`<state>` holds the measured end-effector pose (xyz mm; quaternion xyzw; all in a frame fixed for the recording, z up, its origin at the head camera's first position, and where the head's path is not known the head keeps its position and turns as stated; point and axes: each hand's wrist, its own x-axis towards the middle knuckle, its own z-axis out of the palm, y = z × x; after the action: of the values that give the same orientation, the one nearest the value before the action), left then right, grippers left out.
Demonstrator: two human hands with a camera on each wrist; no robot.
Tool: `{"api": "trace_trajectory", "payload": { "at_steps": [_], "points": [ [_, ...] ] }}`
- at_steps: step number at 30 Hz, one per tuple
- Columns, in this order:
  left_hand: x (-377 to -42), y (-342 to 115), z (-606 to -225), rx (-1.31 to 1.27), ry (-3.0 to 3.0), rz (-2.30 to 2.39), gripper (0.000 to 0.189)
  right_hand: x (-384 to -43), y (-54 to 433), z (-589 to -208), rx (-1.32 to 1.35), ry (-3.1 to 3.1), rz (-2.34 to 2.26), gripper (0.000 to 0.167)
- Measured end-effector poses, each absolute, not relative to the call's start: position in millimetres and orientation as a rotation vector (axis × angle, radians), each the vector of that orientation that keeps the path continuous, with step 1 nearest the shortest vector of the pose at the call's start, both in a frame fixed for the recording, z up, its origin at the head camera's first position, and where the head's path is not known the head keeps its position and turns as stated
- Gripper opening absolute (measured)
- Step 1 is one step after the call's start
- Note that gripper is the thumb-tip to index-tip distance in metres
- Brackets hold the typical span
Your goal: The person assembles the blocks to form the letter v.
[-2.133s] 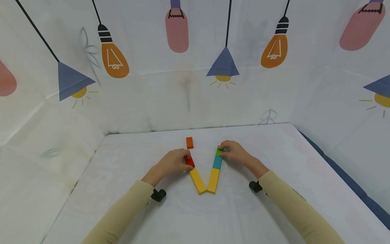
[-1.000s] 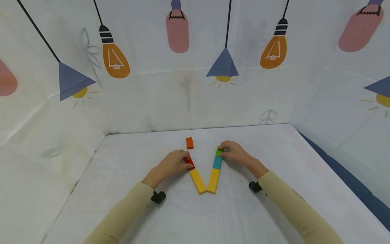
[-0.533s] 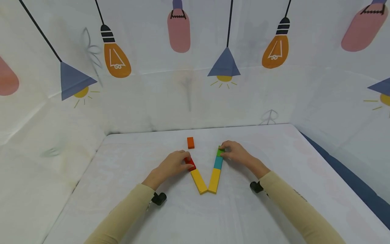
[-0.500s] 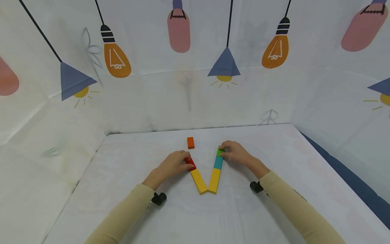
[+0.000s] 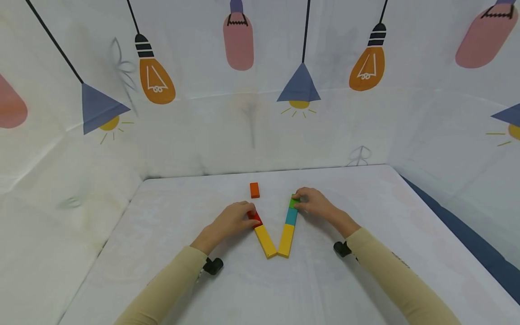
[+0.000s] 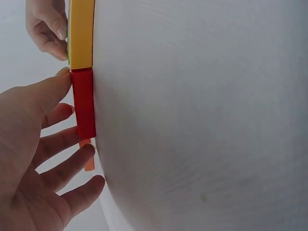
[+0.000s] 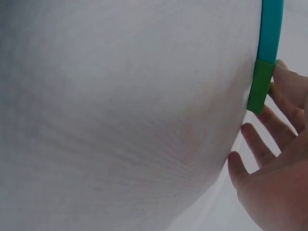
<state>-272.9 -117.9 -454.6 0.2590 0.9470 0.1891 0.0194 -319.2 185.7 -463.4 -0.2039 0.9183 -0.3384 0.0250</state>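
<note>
My left hand [image 5: 231, 221] pinches a red block [image 6: 83, 103] between thumb and fingers. One end of that block meets the left yellow block [image 5: 266, 243], and the two run nearly in line. On the other side, my right hand [image 5: 317, 204] pinches a small green block [image 7: 261, 86], partly covered by the fingers in the head view. The green block adjoins a teal block [image 5: 291, 216], which adjoins the right yellow block [image 5: 286, 241]. The yellow blocks touch at their near ends, so the rows form a V lying flat.
Beyond the red block, an orange block [image 5: 254, 190] lies by itself on the white-covered table [image 5: 260, 293]. Behind the table's far edge stands a white sheet [image 5: 183, 135] printed with lamps and bulbs.
The red block has shifted slightly nearer and to the right, its end now lined up against the left yellow block. The left hand moved along with it; the right hand stays on the green block.
</note>
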Motion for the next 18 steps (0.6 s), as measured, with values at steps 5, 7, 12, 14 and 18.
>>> {"api": "trace_trajectory", "payload": {
  "at_steps": [5,7,12,14,18],
  "points": [
    [-271.9,-117.6,-454.2,0.797,2.939,0.578,0.024,-318.4,185.5,-462.4,-0.651,2.842,-1.053,0.028],
    [-271.8,-117.5,-454.5,0.796,2.94,0.576,0.025,-318.0,185.4,-462.0,-0.659,2.84,-1.058,0.028],
    [-271.6,-117.8,-455.6,0.795,2.94,0.583,0.025,-317.5,184.7,-461.4,-0.65,2.834,-1.063,0.029],
    [-271.4,-117.8,-456.0,0.794,2.939,0.588,0.024,-318.0,184.3,-461.5,-0.631,2.83,-1.061,0.029],
    [-271.4,-118.0,-456.5,0.793,2.938,0.599,0.024,-318.2,183.7,-461.7,-0.608,2.824,-1.054,0.029]
  ]
}}
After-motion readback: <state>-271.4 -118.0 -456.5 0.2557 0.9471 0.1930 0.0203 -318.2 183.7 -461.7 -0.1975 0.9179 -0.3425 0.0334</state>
